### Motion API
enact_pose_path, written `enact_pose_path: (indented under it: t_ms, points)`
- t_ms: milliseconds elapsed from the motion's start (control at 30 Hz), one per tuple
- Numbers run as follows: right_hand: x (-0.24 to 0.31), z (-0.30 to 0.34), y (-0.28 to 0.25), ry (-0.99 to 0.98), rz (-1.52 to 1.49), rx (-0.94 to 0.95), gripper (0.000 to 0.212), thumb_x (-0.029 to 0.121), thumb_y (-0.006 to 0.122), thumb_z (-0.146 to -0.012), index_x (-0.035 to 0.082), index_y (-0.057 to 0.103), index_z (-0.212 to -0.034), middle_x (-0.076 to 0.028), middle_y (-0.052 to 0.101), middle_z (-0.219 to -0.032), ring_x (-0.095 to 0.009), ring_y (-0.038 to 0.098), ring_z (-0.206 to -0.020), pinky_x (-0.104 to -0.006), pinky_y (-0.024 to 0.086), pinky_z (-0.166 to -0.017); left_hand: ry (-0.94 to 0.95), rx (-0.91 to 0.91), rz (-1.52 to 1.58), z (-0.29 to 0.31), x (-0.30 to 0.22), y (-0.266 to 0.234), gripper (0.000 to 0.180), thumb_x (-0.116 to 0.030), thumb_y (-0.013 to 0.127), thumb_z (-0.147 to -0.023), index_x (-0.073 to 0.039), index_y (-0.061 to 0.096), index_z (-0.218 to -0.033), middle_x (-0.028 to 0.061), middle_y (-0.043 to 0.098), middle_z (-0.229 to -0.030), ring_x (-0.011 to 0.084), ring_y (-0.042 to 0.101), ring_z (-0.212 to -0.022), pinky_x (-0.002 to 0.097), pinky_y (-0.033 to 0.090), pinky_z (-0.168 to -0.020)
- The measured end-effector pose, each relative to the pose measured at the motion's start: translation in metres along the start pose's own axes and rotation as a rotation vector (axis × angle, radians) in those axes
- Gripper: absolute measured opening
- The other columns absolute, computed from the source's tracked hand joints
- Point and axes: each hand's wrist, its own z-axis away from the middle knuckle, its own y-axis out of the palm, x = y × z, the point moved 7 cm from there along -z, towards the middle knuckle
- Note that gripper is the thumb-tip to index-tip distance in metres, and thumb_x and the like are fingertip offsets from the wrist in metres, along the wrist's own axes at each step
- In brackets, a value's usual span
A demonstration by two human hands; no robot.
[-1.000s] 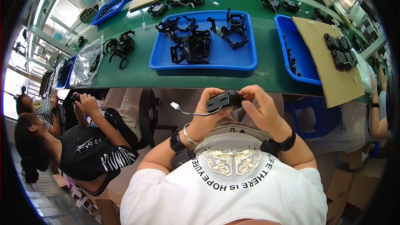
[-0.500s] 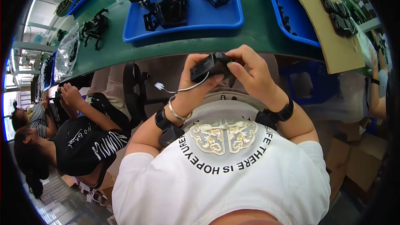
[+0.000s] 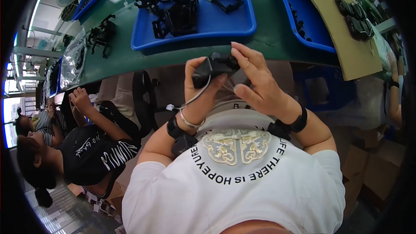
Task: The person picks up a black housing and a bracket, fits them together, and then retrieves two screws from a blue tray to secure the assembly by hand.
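My left hand [image 3: 200, 99] is closed around a small black plastic housing [image 3: 211, 69], held up just off the near edge of the table. A thin pale cable [image 3: 200, 92] runs from the housing over that hand, ending in a small white connector [image 3: 171, 107] by the wrist. My right hand [image 3: 266, 82] is at the housing's right end, with thumb and fingers spread apart. Its fingertips are close to the black part; whether they touch it I cannot tell. Faint pale streaks show below the housing, too blurred to name.
On the green table [image 3: 117, 56] stands a blue tray [image 3: 216, 35] of black plastic frames. Another blue tray [image 3: 318, 42] and a cardboard sheet [image 3: 353, 63] bearing black parts lie to the right. A black frame [image 3: 102, 34] sits left. A co-worker [image 3: 93, 147] sits at my left.
My right hand has opened, its thumb drawn away from the housing. The housing has turned slightly in my left hand, and the connector has dropped closer to my left wrist.
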Motion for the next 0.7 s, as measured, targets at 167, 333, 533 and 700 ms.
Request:
enact_pose_path:
  t_ms: [167,333,533,700]
  points:
    - [0.047,-0.014,0.021,-0.209,0.021,0.227,0.063,0.040,0.056,-0.086,-0.005,0.042,-0.128,-0.024,0.032,-0.139,-0.039,0.033,-0.123,-0.0452,0.026,-0.102,0.214,-0.192,-0.013,0.004,-0.030,-0.030,0.041,0.008,0.059,-0.082,-0.010,0.040,-0.113,0.0061,0.056,-0.103,0.0153,0.056,-0.096,0.0299,0.051,-0.080]
    - [0.028,-0.018,0.001,-0.023,0.065,0.078,0.058,0.037,0.057,-0.086,-0.001,0.045,-0.127,-0.023,0.032,-0.140,-0.041,0.032,-0.123,-0.0460,0.025,-0.103,0.260,-0.060,-0.208,-0.006,-0.031,-0.008,0.040,0.007,0.060,-0.082,-0.010,0.040,-0.113,0.0074,0.058,-0.102,0.0175,0.058,-0.098,0.0305,0.051,-0.079]
    - [0.028,-0.024,0.013,-0.087,0.122,0.119,0.059,0.035,0.059,-0.084,0.000,0.044,-0.129,-0.024,0.029,-0.141,-0.040,0.030,-0.126,-0.0457,0.023,-0.104,0.213,-0.037,0.039,-0.008,-0.024,-0.014,0.041,0.004,0.063,-0.082,-0.009,0.040,-0.113,0.0080,0.059,-0.101,0.0178,0.061,-0.091,0.0296,0.052,-0.078]
    - [0.043,-0.027,0.013,-0.151,0.048,0.189,0.064,0.036,0.058,-0.085,-0.003,0.040,-0.132,-0.024,0.026,-0.143,-0.039,0.027,-0.129,-0.0447,0.021,-0.106,0.259,-0.128,-0.041,-0.017,-0.023,-0.034,0.041,0.004,0.063,-0.082,-0.009,0.040,-0.113,0.0079,0.059,-0.101,0.0171,0.061,-0.089,0.0289,0.052,-0.077]
